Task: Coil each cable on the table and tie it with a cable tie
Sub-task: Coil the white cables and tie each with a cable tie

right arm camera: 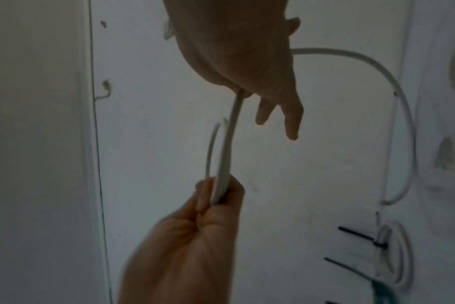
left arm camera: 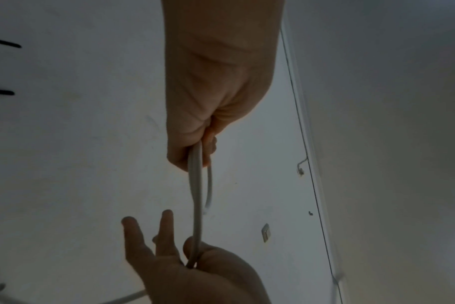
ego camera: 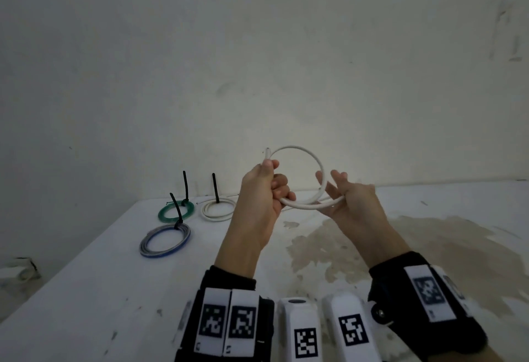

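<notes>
1. Left hand (ego camera: 262,189) clenched around the white cable (ego camera: 303,153), gripping where the loop crosses itself, with the cut end poking up just above the thumb.
2. Right hand (ego camera: 347,198) pinching the same cable between thumb and palm side, the other fingers (left arm camera: 166,230) spread straight and loose; from the left wrist view, the pinch looks light, though dim light makes the exact contact hard to judge.
3. Cable held up in the air above the table (ego camera: 114,290), forming one round loop between the two hands, with the rest of its length trailing down toward the tabletop behind the right hand.
4. Already coiled and tied with black cable ties, lying well apart to the left: a green coil (ego camera: 175,211), a white coil (ego camera: 218,209) and a blue-grey coil (ego camera: 165,240).
5. Likely risks from here: stiff cable springing open if the left grip eases at the crossing; trailing length dragging or snagging on the table and pulling the loop out of round; uneven loops if the right hand feeds too much at once.
6. Pose: both forearms raised in front of the body, palms turned inward toward each other, left fist upright, right hand tilted with its fingers pointing up and away.
</notes>
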